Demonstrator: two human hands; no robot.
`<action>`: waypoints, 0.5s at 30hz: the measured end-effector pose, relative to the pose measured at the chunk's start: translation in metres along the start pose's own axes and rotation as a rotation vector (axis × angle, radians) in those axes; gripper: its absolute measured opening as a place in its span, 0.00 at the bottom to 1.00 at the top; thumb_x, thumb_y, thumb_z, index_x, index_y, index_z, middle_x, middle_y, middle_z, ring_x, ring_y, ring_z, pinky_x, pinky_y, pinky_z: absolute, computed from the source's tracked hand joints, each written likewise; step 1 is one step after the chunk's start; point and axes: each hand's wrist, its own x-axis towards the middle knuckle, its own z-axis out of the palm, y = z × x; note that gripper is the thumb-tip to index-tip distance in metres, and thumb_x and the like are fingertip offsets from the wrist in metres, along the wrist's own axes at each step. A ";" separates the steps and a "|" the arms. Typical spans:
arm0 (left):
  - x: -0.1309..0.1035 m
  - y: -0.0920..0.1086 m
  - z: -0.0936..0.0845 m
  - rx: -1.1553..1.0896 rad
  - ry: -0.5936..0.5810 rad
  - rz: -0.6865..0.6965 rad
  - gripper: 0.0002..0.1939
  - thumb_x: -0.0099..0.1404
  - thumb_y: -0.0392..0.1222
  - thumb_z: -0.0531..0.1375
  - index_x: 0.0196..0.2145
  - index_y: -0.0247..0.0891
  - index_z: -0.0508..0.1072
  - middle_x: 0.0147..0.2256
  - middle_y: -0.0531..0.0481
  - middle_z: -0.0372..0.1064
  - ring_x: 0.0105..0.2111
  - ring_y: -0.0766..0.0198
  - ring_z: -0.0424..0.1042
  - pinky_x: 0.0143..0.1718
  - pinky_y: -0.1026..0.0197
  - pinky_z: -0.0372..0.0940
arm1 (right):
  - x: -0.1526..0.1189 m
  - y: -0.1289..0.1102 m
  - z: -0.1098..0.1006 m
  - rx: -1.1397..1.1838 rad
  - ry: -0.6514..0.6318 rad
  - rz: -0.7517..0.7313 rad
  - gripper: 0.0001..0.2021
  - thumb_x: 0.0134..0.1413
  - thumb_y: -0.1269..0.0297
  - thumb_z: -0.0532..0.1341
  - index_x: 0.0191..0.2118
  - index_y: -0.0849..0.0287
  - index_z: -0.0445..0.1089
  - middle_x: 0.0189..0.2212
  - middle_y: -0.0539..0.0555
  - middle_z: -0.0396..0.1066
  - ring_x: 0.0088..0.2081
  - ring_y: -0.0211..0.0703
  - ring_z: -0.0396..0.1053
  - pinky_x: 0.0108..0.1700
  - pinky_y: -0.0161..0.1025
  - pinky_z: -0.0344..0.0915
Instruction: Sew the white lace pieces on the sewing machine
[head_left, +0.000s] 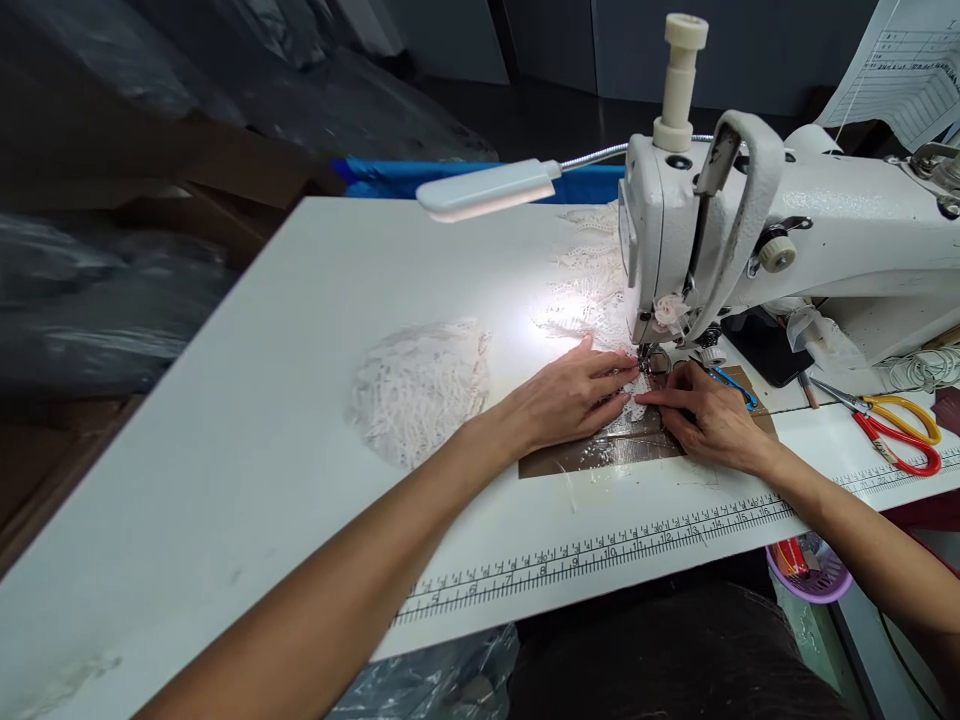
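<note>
White lace (589,300) lies bunched on the table left of the sewing machine (664,250) and runs under its presser foot (646,358). My left hand (581,392) rests flat on this lace, fingers stretched toward the needle area. On the other side, my right hand (705,415) is closed, with its index finger and thumb at the lace edge just in front of the foot. Its other fingers are curled and partly hidden. Blue thread snips (742,388) show behind the right hand; whether they touch it I cannot tell.
A pile of white lace pieces (420,390) sits left of my forearm. A lamp (487,190) lights the table. Scissors with red and yellow handles (900,430) and a black phone (766,345) lie to the right. A printed ruler (577,562) follows the front edge, above a purple basket (817,585).
</note>
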 end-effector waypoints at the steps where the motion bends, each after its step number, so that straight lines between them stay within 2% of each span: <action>1: 0.000 0.000 0.000 0.000 -0.002 0.001 0.18 0.74 0.40 0.48 0.52 0.35 0.74 0.52 0.41 0.73 0.54 0.57 0.72 0.63 0.41 0.61 | 0.000 0.000 0.000 0.003 -0.003 0.002 0.18 0.63 0.67 0.55 0.53 0.46 0.75 0.40 0.55 0.66 0.38 0.41 0.68 0.40 0.39 0.65; 10: -0.001 0.000 0.001 -0.013 0.000 -0.017 0.19 0.74 0.41 0.47 0.54 0.35 0.73 0.54 0.39 0.72 0.53 0.55 0.73 0.63 0.38 0.59 | 0.000 0.001 -0.001 -0.001 -0.012 -0.014 0.17 0.64 0.65 0.54 0.54 0.47 0.75 0.41 0.55 0.65 0.38 0.40 0.67 0.38 0.38 0.65; 15: -0.001 0.000 0.002 -0.001 0.010 -0.036 0.20 0.75 0.42 0.46 0.53 0.34 0.73 0.54 0.39 0.72 0.53 0.55 0.72 0.63 0.39 0.61 | 0.001 -0.002 -0.001 -0.006 -0.005 0.002 0.18 0.65 0.64 0.54 0.55 0.45 0.74 0.41 0.56 0.65 0.39 0.42 0.68 0.38 0.39 0.65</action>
